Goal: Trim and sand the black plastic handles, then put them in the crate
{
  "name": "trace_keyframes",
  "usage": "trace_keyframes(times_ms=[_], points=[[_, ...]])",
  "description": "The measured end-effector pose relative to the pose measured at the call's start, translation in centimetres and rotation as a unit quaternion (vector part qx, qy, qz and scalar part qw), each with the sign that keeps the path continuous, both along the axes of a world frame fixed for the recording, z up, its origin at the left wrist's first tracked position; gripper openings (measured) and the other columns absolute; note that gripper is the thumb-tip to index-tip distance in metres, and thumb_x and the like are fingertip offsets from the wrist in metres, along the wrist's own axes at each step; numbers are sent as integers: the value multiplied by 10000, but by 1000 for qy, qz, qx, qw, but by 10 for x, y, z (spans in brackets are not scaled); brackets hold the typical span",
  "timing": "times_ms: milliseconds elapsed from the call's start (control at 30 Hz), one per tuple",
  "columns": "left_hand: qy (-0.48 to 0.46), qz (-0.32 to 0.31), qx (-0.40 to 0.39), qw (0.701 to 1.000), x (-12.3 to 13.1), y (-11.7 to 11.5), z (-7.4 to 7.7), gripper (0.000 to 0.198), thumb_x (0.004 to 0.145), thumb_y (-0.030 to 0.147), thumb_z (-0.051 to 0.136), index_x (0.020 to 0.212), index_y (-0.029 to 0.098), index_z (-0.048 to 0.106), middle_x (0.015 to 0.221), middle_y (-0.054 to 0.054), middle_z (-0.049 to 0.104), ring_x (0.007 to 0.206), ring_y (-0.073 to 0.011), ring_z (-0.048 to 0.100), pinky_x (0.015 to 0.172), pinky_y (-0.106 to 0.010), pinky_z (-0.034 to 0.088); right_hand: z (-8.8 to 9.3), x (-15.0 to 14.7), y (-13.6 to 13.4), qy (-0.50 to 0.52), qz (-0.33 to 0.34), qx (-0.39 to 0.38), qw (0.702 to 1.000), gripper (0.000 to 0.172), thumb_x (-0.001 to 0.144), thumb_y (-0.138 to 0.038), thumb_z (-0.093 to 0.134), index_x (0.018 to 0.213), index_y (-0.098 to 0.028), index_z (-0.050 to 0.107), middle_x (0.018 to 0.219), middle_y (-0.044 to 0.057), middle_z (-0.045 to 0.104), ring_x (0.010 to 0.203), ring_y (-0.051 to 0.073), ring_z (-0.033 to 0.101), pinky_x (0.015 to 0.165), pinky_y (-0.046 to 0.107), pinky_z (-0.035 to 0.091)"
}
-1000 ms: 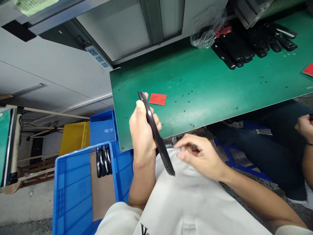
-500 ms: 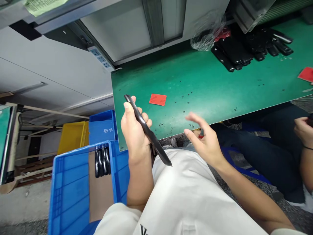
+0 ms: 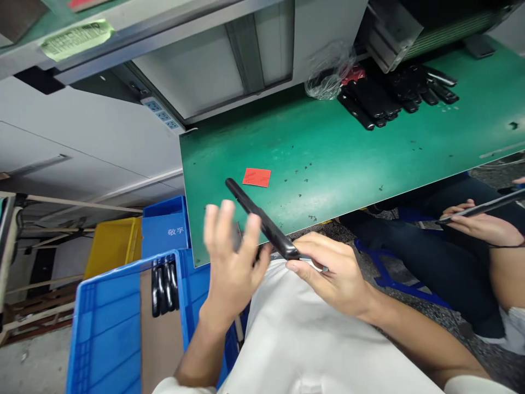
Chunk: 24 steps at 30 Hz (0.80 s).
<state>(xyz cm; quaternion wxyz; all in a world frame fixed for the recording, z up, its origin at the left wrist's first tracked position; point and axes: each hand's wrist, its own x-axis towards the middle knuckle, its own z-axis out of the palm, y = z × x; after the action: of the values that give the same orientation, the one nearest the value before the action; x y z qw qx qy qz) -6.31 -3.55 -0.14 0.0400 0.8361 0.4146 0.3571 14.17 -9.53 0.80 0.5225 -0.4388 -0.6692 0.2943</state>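
A long, slim, black plastic handle-like piece (image 3: 268, 225) slants over the front edge of the green bench. My right hand (image 3: 334, 273) pinches its near end between thumb and fingers. A small tip of something (image 3: 325, 268) peeks from under those fingers; what it is I cannot make out. My left hand (image 3: 233, 262) is raised just left of the piece, its fingers spread and slightly smeared by motion, holding nothing that shows. Beyond the piece's far end lies a red card (image 3: 256, 177) on the bench (image 3: 328, 145).
At left stands a blue crate (image 3: 109, 328) with several black pieces (image 3: 164, 285) on cardboard; yellow (image 3: 112, 246) and blue bins (image 3: 164, 227) sit behind. More black pieces (image 3: 369, 104) and a clear plastic bag (image 3: 328, 71) lie at the back. A co-worker's hand (image 3: 484, 221) holds a dark strip at right.
The black piece has passed from my left hand to my right and is turned over. My left hand has opened. At right, the co-worker's hand now shows a long dark strip.
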Motion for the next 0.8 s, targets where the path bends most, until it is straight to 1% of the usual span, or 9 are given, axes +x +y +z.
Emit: trace_keyframes(times_ms=[67, 167, 333, 400, 500, 567, 633, 733, 800], points=[[74, -116, 23, 990, -4, -4, 5, 578, 987, 172, 674, 1539, 239, 516, 1614, -183, 505, 1603, -375, 291, 1273, -689, 223, 5, 2, -2, -10, 26, -1, 1000, 155, 981, -198, 683, 1085, -91, 725, 950, 101, 755, 845, 150, 696, 748, 258, 592], [66, -183, 17, 981, -4, 1, 8, 326, 1039, 118, 564, 1355, 152, 637, 1307, -159, 745, 1412, -309, 586, 1245, -611, 364, 8, 4, -4, -38, 21, 22, 999, 135, 993, -175, 653, 1068, -87, 724, 985, 113, 769, 896, 157, 728, 787, 248, 602], [32, -203, 49, 977, 2, 9, 6, 250, 988, 63, 636, 1231, 97, 684, 1214, -153, 780, 1314, -314, 655, 1213, -618, 420, 6, 6, -6, -104, -18, 102, 989, 189, 1021, -129, 533, 991, -90, 716, 879, 96, 769, 801, 149, 742, 678, 235, 582], [21, -209, 74, 975, 6, 9, 4, 249, 970, 54, 662, 1214, 96, 696, 1189, -141, 790, 1289, -303, 670, 1210, -598, 433, 3, 6, -8, -90, -25, 102, 990, 210, 1032, -142, 507, 986, -107, 709, 849, 82, 766, 761, 146, 740, 636, 238, 573], [14, -217, 77, 973, 13, 7, 3, 260, 970, 68, 666, 1226, 106, 695, 1176, -130, 796, 1236, -290, 697, 1182, -570, 476, -1, 7, -14, -68, -66, 107, 990, 178, 1021, -130, 526, 994, -130, 702, 859, 70, 775, 762, 141, 743, 670, 238, 589], [22, -218, 47, 975, 17, 6, 4, 283, 982, 74, 644, 1261, 112, 680, 1169, -126, 796, 1170, -269, 721, 1134, -524, 525, -1, 10, -18, -111, -123, 133, 977, 137, 993, -109, 576, 1011, -131, 710, 880, 77, 784, 765, 147, 738, 697, 253, 592], [34, -213, 17, 976, 21, 5, 6, 313, 981, 64, 635, 1288, 121, 665, 1157, -117, 797, 1106, -251, 735, 1093, -480, 547, -1, 15, -19, -200, -169, 172, 950, 107, 955, -103, 641, 1019, -119, 725, 857, 81, 782, 709, 156, 706, 646, 281, 566], [51, -218, -15, 974, 25, 5, 11, 356, 983, 55, 625, 1332, 126, 635, 1177, -119, 790, 1086, -244, 732, 1061, -444, 548, -2, 22, -18, -321, -141, 255, 901, 32, 876, -125, 748, 907, -119, 739, 749, 60, 746, 578, 150, 592, 490, 325, 452], [59, -229, -48, 971, 25, 5, 11, 360, 1011, 74, 587, 1364, 136, 614, 1199, -119, 785, 1113, -234, 728, 1052, -417, 554, -9, 24, -19, -315, -78, 292, 899, 53, 868, -166, 766, 837, -152, 726, 715, 26, 725, 525, 126, 520, 440, 323, 381]])
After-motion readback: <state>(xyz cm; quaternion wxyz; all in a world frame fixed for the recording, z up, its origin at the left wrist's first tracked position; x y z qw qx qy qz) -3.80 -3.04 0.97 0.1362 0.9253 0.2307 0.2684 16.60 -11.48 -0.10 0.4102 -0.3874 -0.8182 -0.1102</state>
